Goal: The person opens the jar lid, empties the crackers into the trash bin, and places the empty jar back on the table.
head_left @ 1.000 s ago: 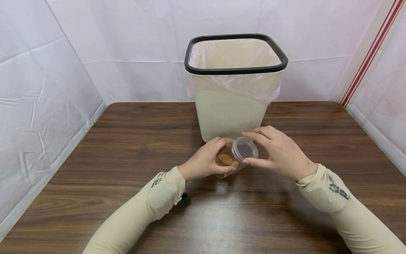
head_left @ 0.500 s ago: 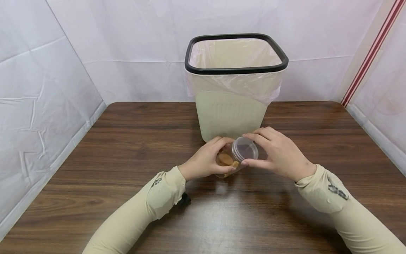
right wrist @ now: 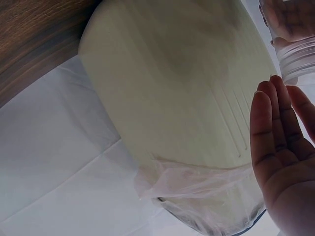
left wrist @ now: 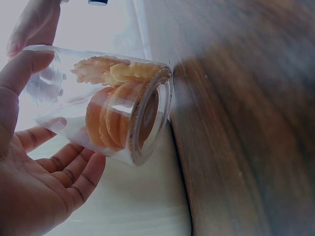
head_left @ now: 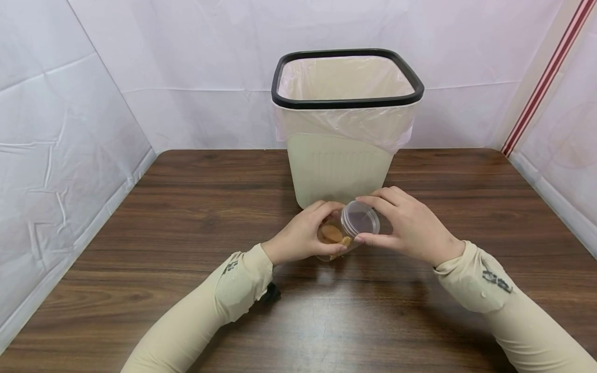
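fingers (head_left: 373,199) on lid (head_left: 360,218) | jar (left wrist: 106,101): biscuits (left wrist: 115,118) | left hand (head_left: 300,238) grips

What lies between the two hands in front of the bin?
A clear jar holding tan snack pieces, tilted on its side. The left hand holds its body and the right hand grips the lid; the head view shows this best.

Staged test booth (white sheet walls (head_left: 93,103), wood table (head_left: 186,217))

Bin (head_left: 340,166) stood at the back middle of the worktop (head_left: 186,217), jar (head_left: 342,235) just before it, left hand (head_left: 300,235) left of jar, right hand (head_left: 408,223) right.
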The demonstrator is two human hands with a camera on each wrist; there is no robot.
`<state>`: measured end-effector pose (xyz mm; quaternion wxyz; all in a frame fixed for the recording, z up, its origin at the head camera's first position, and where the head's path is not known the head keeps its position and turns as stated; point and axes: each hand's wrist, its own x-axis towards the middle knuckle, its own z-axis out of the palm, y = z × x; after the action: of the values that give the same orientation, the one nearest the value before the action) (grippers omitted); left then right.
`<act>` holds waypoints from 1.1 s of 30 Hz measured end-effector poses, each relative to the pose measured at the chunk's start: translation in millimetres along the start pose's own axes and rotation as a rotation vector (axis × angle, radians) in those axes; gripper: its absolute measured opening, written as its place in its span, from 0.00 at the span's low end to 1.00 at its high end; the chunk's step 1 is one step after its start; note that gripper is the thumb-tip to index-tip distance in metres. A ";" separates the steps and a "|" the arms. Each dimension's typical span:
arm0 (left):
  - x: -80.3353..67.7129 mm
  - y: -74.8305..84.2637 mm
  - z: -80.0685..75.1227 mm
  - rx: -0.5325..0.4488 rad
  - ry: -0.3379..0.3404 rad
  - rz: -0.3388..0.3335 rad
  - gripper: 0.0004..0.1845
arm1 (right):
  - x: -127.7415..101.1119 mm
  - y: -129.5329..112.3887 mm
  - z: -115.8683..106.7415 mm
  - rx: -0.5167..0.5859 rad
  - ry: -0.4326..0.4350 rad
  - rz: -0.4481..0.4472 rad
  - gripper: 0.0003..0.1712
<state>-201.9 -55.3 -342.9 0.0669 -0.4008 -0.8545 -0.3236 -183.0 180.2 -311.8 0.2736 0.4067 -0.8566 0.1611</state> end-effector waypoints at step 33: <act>0.2 -1.9 0.0 -0.025 -0.008 -0.001 0.34 | -0.1 3.4 -1.8 0.059 -0.019 -0.054 0.38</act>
<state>-203.5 -56.0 -343.7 0.0581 -0.4027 -0.8507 -0.3328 -185.1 183.2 -310.6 0.2575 0.4390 -0.8428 0.1751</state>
